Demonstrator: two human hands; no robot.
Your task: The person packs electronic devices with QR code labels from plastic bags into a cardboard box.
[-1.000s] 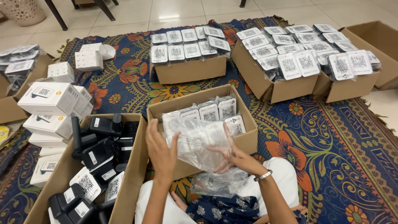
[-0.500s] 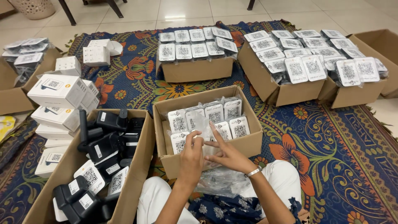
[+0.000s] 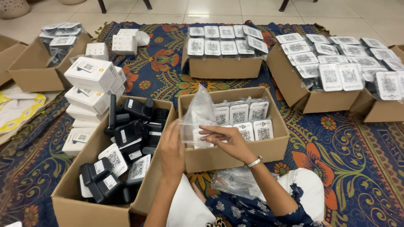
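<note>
Your left hand [image 3: 172, 147] and right hand [image 3: 227, 141] both pinch a clear plastic bag [image 3: 197, 115] — it stands upright over the near cardboard box [image 3: 235, 155] of packaged white cards [image 3: 248, 120] — fingers closed on its lower edge.

A patterned rug [image 3: 345, 168] in dark blue with orange flowers and green scrolls covers most of the floor. Beyond its far edge lie pale glossy floor tiles [image 3: 210, 10] catching a bright reflection, where dark furniture legs [image 3: 103, 5] stand.
</note>
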